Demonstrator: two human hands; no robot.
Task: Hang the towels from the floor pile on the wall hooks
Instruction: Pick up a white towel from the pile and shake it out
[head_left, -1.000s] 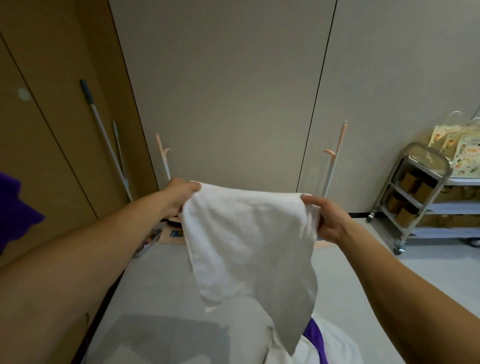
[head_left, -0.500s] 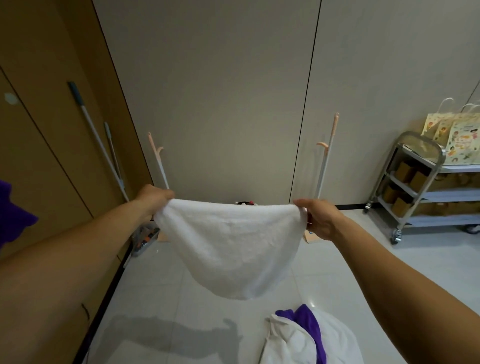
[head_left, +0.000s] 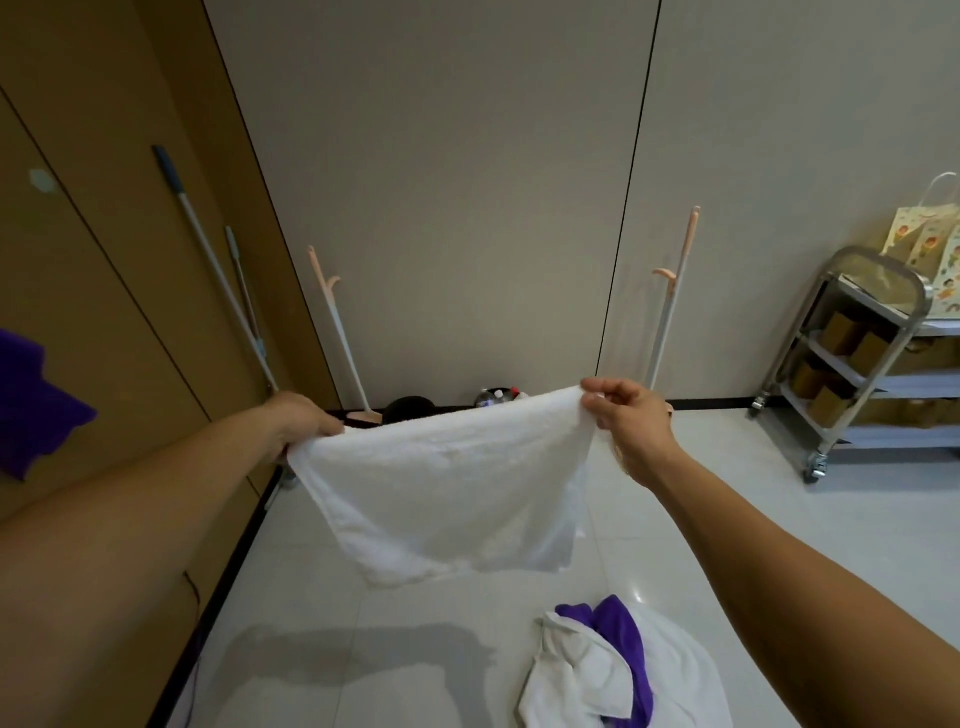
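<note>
1. Head view showed a white terry towel (head_left: 447, 488) stretched in the air between both hands. It hung above the pale tiled floor (head_left: 779, 519) and in front of the beige panel wall (head_left: 441, 182).
2. The left hand (head_left: 301, 421) gripped the towel's top left corner with its fingers curled into the cloth. The right hand (head_left: 628, 421) pinched the top right corner between thumb and fingertips.
3. The right-hand pinch looked light. If it slipped, that side would probably fall towards the floor pile of white and purple towels (head_left: 613, 670) lying just below.
4. A towel spread this wide might slide off a small hook unless it were gathered first.
5. No hook could be clearly made out. A small pale fitting (head_left: 40, 181) on the brown wall might have been one, but it was too small to tell.
6. A purple cloth (head_left: 31, 400) was cut off by the left edge, so what it hung from was hidden. The left fingertips were covered by the towel.
</note>
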